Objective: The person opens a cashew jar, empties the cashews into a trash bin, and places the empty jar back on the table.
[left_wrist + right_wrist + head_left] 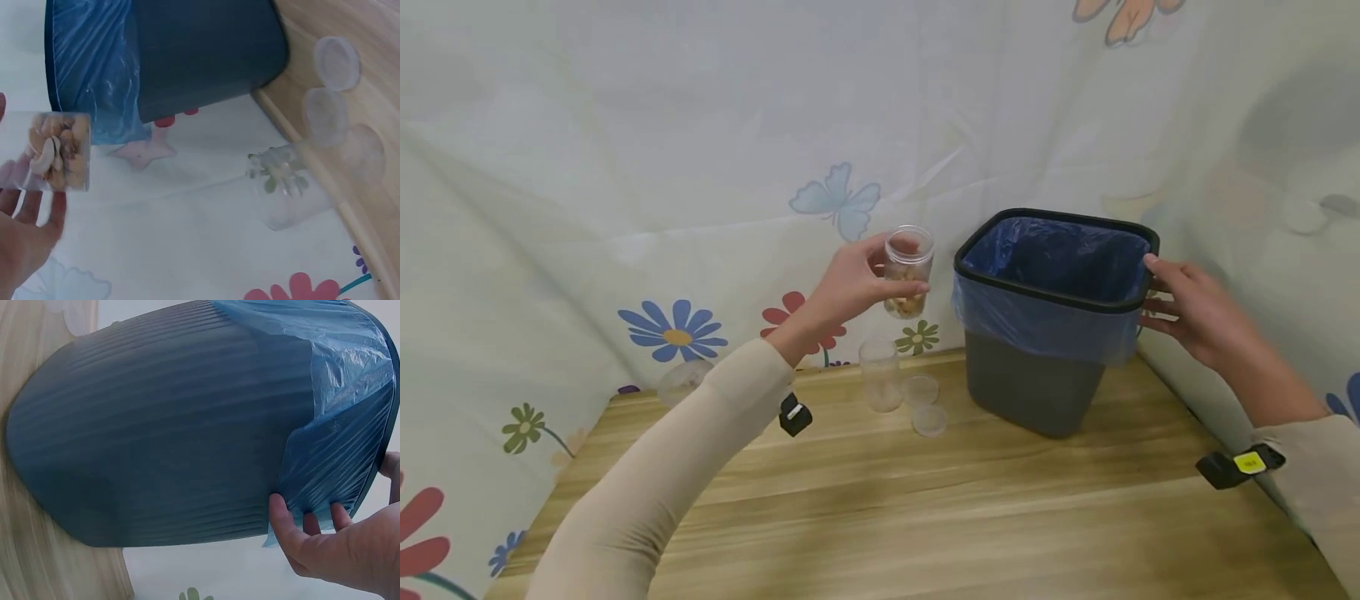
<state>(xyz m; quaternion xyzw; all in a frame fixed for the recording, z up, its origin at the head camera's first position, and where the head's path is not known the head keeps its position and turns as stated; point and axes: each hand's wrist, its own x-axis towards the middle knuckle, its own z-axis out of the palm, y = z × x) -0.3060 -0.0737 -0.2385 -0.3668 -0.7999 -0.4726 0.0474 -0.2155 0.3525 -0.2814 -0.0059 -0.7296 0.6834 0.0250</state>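
Note:
My left hand (857, 279) holds a clear plastic jar (909, 250) upright in the air, thumb on the near side and fingers behind it. Nuts (59, 150), cashews among them, fill the jar's lower part, and no lid covers its mouth in the head view. To the right stands a dark grey trash bin (1033, 383) with a black rim, lined with a blue plastic bag (1045, 321). My right hand (1198, 312) grips the bin at its right edge. Its thumb lies at the rim, while the fingers (289, 528) press the overhanging bag and the wall.
A second clear jar (881, 379) stands on the wooden table (880, 508) near the back edge. Beside it lie two round clear lids (921, 389). Another clear container (683, 379) is at the back left, partly behind my left sleeve. A flower-printed curtain (700, 167) closes off the back.

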